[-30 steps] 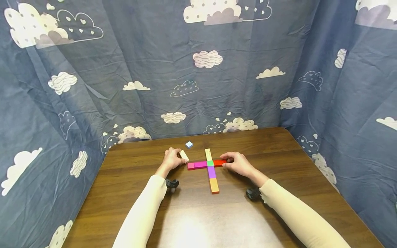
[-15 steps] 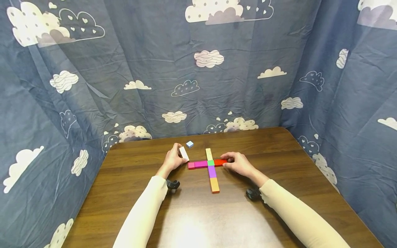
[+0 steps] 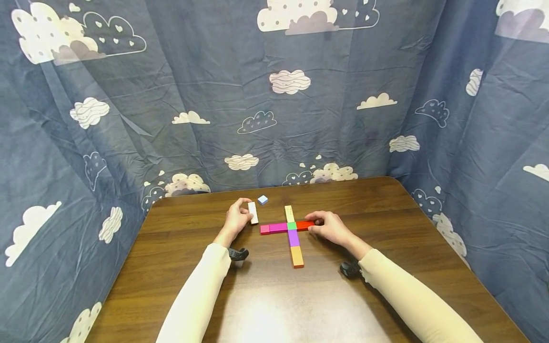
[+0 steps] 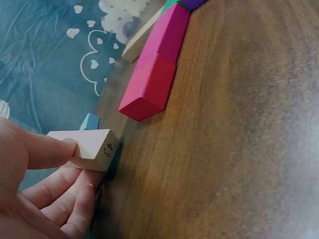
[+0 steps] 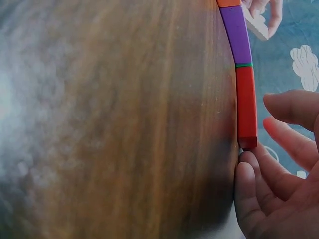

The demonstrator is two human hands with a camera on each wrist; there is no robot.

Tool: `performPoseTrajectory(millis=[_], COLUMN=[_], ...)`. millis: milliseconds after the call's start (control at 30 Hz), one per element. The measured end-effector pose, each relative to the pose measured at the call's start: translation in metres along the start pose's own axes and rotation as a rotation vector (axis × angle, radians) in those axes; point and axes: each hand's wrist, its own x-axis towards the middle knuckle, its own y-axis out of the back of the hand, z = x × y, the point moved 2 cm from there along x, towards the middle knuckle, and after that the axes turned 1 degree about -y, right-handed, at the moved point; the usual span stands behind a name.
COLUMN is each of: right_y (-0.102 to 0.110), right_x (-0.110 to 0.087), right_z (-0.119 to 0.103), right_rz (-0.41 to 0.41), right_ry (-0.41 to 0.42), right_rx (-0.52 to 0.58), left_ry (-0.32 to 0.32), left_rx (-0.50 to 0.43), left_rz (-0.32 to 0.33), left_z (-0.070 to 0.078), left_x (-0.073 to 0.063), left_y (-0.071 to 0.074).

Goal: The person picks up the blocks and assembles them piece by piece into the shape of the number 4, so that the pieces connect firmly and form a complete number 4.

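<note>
In the head view my left hand (image 3: pixel 237 219) pinches a pale wooden block (image 3: pixel 253 213) between thumb and fingers, left of a cross of coloured blocks. Dark digits mark the block's end in the left wrist view. The cross has a green block (image 3: pixel 291 226) at its centre, with a magenta block (image 3: pixel 278 228) and a pink-red block (image 3: pixel 265 229) to the left. A pale yellow block (image 3: pixel 289 213) points away; a purple block (image 3: pixel 293 237) and an orange block (image 3: pixel 297 257) run toward me. My right hand (image 3: pixel 330 226) has its relaxed fingers around the outer end of the red block (image 5: pixel 246 104).
A small light blue block (image 3: pixel 262 200) lies beyond the left hand, close to the pale wooden block. The brown wooden table (image 3: pixel 180 286) ends at a cloud-print curtain (image 3: pixel 206 95) at the back. Dark devices are strapped at both wrists.
The pale wooden block has turned from a slant to nearly straight away from me and shifted slightly left with the left hand. The right hand and the cross have stayed put.
</note>
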Motion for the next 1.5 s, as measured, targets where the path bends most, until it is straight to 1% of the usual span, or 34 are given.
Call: performPoseTrajectory(millis=[167, 467, 567, 667, 733, 867, 967, 1067, 1200, 1333, 1500], right_y=[0.001, 0.002, 0.000, -0.002, -0.003, -0.003, -0.002, -0.002, -0.001, -0.001, -0.001], right_x=[-0.001, -0.001, -0.003, -0.004, -0.004, -0.002, -0.001, -0.001, -0.002, -0.003, -0.005], right_z=[-0.001, -0.005, -0.004, -0.003, -0.002, 0.000, 0.000, 0.000, 0.001, 0.001, 0.000], right_rz=[0.000, 0.009, 0.000, -0.010, -0.008, 0.001, 0.001, -0.003, -0.003, -0.002, 0.002], right_ry=[-0.002, 0.012, 0.013, 0.011, 0.010, 0.013, 0.018, 0.024, 0.027, 0.023, 0.033], right_rx=[-0.006, -0.011, -0.017, -0.023, -0.025, -0.028, -0.030, -0.034, -0.040, -0.041, -0.042], left_ry=[-0.004, -0.028, -0.018, -0.024, -0.046, -0.103, -0.127, -0.121, -0.101, -0.098, -0.088], left_rx=[0.000, 0.059, 0.097, 0.165, 0.218, 0.319, 0.370, 0.391, 0.420, 0.468, 0.485], left_rz=[-0.027, -0.093, -0.125, -0.147, -0.142, -0.086, -0.055, -0.056, -0.078, -0.095, -0.091], left_z=[0.002, 0.008, 0.009, 0.009, 0.008, 0.007, 0.007, 0.008, 0.011, 0.012, 0.014], left_x=[0.002, 0.006, 0.004, 0.003, 0.003, 0.005, 0.008, 0.007, 0.004, 0.004, 0.004], left_y=[0.001, -0.001, -0.001, -0.001, -0.002, -0.003, -0.004, -0.004, -0.004, -0.006, -0.011])
